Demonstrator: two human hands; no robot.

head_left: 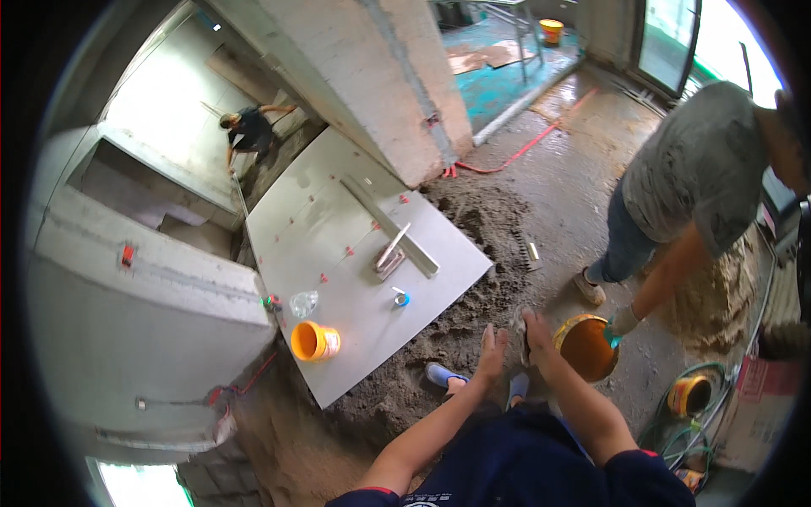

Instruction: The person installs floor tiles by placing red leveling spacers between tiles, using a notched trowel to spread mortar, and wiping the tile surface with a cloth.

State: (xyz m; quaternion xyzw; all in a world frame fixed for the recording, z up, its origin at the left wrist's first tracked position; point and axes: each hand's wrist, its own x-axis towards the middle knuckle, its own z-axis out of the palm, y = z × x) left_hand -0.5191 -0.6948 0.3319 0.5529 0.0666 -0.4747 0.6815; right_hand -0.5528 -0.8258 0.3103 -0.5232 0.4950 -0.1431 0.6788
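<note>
My left hand (491, 355) is over the wet grey mortar (405, 359), its fingers stretched out and holding nothing. Beside it, my right hand (537, 334) closes around a small greyish thing (518, 329) that I cannot make out. My blue shoes (443, 374) stand on the mortar bed below. Just right of my right hand is a yellow bucket (589, 348) with brown contents. A co-worker's gloved hand (623, 325) is at its rim. Ahead to the left lie large grey tiles (355, 372) with red clips (349, 251) along the joints.
On the tiles are a long straightedge (393, 228), a float (391, 262), a small blue tub (401, 298), a clear plastic bag (303, 304) and an orange bucket (315, 340). A notched trowel (533, 256) lies on the floor. Hoses (705, 372) coil at right. Another person (249, 133) crouches far left.
</note>
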